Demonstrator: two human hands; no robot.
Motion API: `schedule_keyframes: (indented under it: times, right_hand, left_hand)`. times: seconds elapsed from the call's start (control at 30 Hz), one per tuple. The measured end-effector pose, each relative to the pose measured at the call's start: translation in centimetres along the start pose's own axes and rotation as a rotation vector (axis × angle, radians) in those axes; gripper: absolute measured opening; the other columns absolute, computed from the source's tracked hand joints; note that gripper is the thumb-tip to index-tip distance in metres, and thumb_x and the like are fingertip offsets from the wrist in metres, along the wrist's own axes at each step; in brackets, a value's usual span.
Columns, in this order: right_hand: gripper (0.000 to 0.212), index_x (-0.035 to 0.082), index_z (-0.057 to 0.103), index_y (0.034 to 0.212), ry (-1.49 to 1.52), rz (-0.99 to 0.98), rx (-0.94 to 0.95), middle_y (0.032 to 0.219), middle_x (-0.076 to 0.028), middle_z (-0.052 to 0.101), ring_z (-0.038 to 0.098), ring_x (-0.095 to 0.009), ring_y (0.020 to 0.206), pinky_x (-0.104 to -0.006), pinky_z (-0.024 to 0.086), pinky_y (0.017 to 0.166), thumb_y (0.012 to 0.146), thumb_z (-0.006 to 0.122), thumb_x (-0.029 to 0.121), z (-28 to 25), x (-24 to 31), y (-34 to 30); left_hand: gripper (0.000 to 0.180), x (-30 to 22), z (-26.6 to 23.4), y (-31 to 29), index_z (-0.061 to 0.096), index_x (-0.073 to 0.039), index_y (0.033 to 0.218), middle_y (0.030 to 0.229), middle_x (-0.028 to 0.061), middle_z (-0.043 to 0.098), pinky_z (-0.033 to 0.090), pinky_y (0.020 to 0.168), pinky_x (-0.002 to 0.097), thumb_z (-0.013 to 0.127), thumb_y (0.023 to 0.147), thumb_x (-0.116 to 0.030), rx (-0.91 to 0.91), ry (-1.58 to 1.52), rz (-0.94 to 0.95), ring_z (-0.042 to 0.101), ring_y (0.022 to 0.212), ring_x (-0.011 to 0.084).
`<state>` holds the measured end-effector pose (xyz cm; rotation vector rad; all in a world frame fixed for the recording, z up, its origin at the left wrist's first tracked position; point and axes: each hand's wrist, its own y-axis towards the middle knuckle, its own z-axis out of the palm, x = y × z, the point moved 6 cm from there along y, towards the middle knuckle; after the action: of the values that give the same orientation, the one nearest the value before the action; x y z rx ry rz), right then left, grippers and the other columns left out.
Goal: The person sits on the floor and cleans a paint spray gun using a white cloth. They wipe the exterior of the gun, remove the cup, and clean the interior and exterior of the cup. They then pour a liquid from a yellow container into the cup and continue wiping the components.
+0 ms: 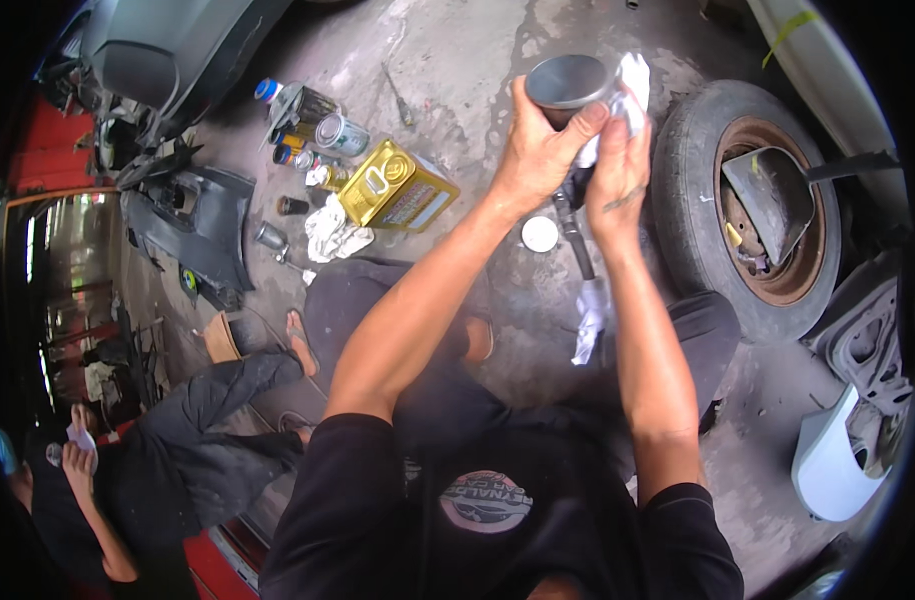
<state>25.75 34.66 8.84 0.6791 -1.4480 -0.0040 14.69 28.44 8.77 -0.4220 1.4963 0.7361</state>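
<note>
Out in front, my left hand [538,150] is closed around a dark round cup [568,80] with a wide grey rim. My right hand [623,165] presses a white cloth [633,85] against the cup's right side, its fingers closed on the cloth. Below the hands a black hose-like piece [578,240] runs down between my forearms; whether it joins the cup is hidden. A white round lid [540,234] lies on the floor beside it. Another white rag [590,322] is near the lower end of the black piece.
To the left stand a gold rectangular tin [403,190], a round metal can [342,135], several bottles and a crumpled white rag [336,232]. A tyre on a rusty rim [678,200] is at right. Car panels [203,220] lie further left. A co-worker [128,470] is at lower left.
</note>
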Motion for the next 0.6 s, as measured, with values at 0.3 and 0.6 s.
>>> schedule_keyframes:
  times: [0.3,0.6]
  right_hand:
    - [0.059,-0.004,0.064,0.135,0.52,0.681,0.096,0.13,-0.015,0.069,0.065,-0.026,0.12,-0.0352,0.047,0.106,0.107,0.051,0.047,-0.7,-5.5,3.7]
    - [0.071,0.0,0.049,0.152,0.54,0.511,0.332,0.137,-0.015,0.064,0.061,-0.025,0.127,-0.034,0.043,0.112,0.111,0.038,0.057,-0.4,-2.8,5.1]
  left_hand:
    - [0.091,-1.2,0.2,0.7,0.05,0.003,0.14,0.131,0.016,0.065,0.049,0.108,0.0378,0.095,0.074,-0.042,0.197,0.045,0.014,0.063,0.123,0.0243]
    - [0.1,-1.6,0.5,0.0,0.045,0.003,0.141,0.131,0.0171,0.065,0.05,0.108,0.0373,0.094,0.074,-0.052,0.186,-0.137,0.074,0.062,0.125,0.0261]
